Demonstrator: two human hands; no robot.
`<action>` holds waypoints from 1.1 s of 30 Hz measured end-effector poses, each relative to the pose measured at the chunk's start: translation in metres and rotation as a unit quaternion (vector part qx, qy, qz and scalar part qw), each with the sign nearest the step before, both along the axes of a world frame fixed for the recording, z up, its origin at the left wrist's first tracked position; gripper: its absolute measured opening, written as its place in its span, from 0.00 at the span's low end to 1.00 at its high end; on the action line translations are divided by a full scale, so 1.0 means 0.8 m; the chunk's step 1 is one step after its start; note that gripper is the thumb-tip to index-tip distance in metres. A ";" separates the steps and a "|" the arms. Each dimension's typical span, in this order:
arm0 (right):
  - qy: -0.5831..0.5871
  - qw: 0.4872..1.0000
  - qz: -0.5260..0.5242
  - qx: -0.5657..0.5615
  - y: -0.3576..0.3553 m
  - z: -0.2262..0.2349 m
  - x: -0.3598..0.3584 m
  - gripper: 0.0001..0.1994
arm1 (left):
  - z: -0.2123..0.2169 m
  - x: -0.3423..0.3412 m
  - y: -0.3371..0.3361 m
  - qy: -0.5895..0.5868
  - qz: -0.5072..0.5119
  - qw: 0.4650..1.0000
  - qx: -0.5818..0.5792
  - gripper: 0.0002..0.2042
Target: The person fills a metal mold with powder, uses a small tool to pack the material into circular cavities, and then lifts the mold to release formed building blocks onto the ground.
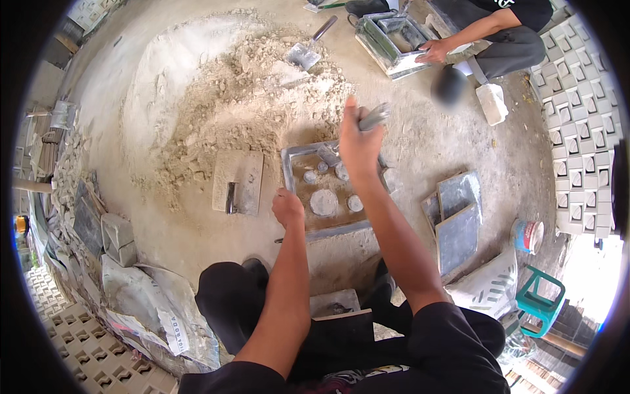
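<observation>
On the ground before me lies a rectangular grey frame (335, 230), filled with damp sand. Several round pale discs (323, 203) of different sizes sit in the sand, and a grey cylinder (327, 155) leans by its far side. My right hand (361, 148) is closed round a short grey metal cylinder (375, 117), held above the frame's far right corner. At the frame's left wall my left hand (287, 207) is closed; what its fingers grip is hidden. A dark rod end (279, 241) pokes out just below that hand.
Left of the frame rests a board with a handle (246, 180). Beyond spreads a heap of crumbly sand (236, 92) with a trowel (305, 56). Grey slabs (457, 236) and a green stool (541, 299) are at right. Another person's hand (433, 51) touches a second frame (394, 65).
</observation>
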State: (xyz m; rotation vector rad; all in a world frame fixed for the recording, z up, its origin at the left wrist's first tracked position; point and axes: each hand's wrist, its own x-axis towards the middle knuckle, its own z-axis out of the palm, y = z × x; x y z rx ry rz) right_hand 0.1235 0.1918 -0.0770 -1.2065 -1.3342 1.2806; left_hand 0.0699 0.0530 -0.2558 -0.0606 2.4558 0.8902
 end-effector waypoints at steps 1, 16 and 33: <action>-0.092 0.995 -0.016 0.021 -0.008 -0.015 -0.011 0.28 | 0.000 -0.003 -0.003 -0.001 0.010 1.000 -0.003 0.29; -0.028 1.000 0.012 -0.006 -0.046 -0.011 0.023 0.24 | -0.037 -0.005 -0.018 0.071 -0.089 0.993 -0.013 0.29; -0.006 0.989 0.135 0.065 -0.013 -0.074 0.034 0.22 | 0.010 0.013 -0.001 0.207 -0.237 0.938 0.148 0.27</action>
